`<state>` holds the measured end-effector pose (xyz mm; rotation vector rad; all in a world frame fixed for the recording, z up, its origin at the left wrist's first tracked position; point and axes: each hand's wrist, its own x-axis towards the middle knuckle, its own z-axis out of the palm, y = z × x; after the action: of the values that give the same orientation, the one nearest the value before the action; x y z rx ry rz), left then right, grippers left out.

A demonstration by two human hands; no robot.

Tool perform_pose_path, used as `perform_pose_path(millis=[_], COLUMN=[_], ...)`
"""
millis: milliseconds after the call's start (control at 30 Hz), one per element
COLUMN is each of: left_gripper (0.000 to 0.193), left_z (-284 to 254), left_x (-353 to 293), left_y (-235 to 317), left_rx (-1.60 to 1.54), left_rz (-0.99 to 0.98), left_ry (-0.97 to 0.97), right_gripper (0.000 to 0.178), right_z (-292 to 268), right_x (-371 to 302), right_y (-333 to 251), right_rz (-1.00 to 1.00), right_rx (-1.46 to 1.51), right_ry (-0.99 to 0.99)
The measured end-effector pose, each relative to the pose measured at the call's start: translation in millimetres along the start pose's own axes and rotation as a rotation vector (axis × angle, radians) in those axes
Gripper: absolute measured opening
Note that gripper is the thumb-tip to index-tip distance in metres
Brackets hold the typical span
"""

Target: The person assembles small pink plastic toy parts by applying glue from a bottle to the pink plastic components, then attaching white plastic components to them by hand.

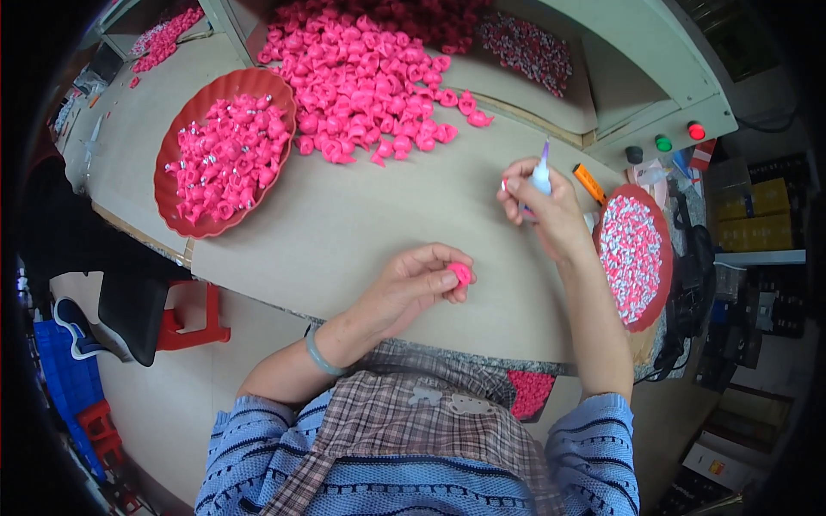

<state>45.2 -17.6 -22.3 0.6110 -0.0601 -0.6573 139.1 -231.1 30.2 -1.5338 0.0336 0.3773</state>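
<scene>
My left hand (417, 284) is closed, pinching a small bright pink plastic piece (460, 274) between thumb and fingers above the bench. Farther right, my right hand (546, 202) is closed around a small translucent glue bottle (540, 179), whose thin purple nozzle points up and away. A tiny pink-and-white piece (505, 184) shows at the tips of its thumb and forefinger. The two hands are well apart. To the right of my right forearm, a red oval dish (665, 284) holds many tiny pink-and-white pieces like that one.
A heap of pink pieces (370, 86) lies at the back of the bench (370, 206). At left, a scalloped red dish (163, 185) holds pink pieces with white bits. An orange marker (589, 184) lies behind the right dish. Green and red buttons (680, 138) sit on the cabinet.
</scene>
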Motion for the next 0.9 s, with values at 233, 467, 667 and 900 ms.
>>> perform_pose_path(millis=[233,467,667,900], left_gripper=[0.022,0.023,0.022,0.023], left_z=[3.9,9.7,11.7,18.1], left_x=[3.2,3.6,3.4,2.5], left_y=[-4.1,-9.0,-12.8,-10.8], left_rx=[0.070,0.175,0.273,0.374], left_rz=[0.036,0.023,0.026,0.021], left_ry=[0.056,0.091,0.104,0.116], right_gripper=[0.022,0.022,0.020,0.019], right_z=[15.8,22.4,25.1,26.4], right_x=[-71.8,-97.8,-101.6,-98.5], right_y=[16.1,25.2,32.3,28.2], right_rz=[-0.049,-0.138,-0.136,-0.459], right_rx=[0.152,0.050,-0.059,-0.513], right_ry=[-0.013,0.001,0.029,0.021])
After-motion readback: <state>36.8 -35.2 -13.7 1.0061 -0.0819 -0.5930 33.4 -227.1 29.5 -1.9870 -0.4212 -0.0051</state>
